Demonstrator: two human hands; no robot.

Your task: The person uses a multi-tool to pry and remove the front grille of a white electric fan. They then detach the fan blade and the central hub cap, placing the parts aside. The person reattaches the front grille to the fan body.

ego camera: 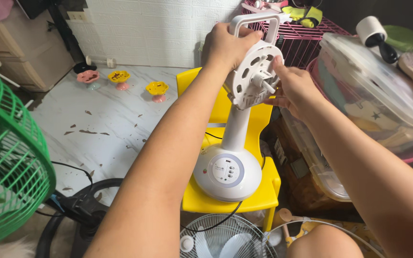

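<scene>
Head view: the left hand (225, 45) is clenched over the top of the white fan motor head (253, 76), just under its carry handle (256, 21). The right hand (295, 91) sits at the front face of that motor head, fingers pinched round the bare shaft (267, 85) that sticks out of it. Below both hands the fan's white neck runs down to a round base with a button panel (228, 172), and that base stands on a small yellow plastic chair (264, 191).

Beyond the left hand lies a marbled white floor (115, 119), littered with brown scraps, meeting a white brick-pattern wall (154, 28). Three little flower-shaped dishes (120, 76) in pink and yellow stand on it, well apart from the chair. Nearer the person on the left-hand side, a green fan grille (5, 167) curves into view. Below the hands, close to the person's knee, a white grille with the fan blades (221, 239) lies flat. Beside the right hand is a clear plastic storage box (374, 81); behind it, a pink wire cage (307, 38)
</scene>
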